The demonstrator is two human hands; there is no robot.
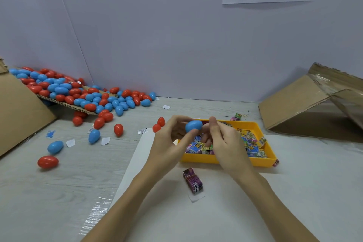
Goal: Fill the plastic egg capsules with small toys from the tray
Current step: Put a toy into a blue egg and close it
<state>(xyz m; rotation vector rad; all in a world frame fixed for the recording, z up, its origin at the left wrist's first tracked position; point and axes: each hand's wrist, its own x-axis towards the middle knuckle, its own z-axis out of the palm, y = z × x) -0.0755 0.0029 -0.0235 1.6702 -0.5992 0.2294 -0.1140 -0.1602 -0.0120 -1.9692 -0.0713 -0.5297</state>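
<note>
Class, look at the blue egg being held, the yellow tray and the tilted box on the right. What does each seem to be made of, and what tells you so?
Blue egg: probably smooth hard plastic, since it has even colour and a soft sheen.
Yellow tray: likely moulded plastic, with uniform matte colour and thin straight walls.
Tilted box: brown corrugated cardboard, dull, with torn flaps and glossy tape strips.

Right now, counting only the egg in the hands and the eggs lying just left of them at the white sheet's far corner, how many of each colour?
Blue egg, gripped by the left hand: 1
Red eggs, on the table: 2
Total: 3
</note>
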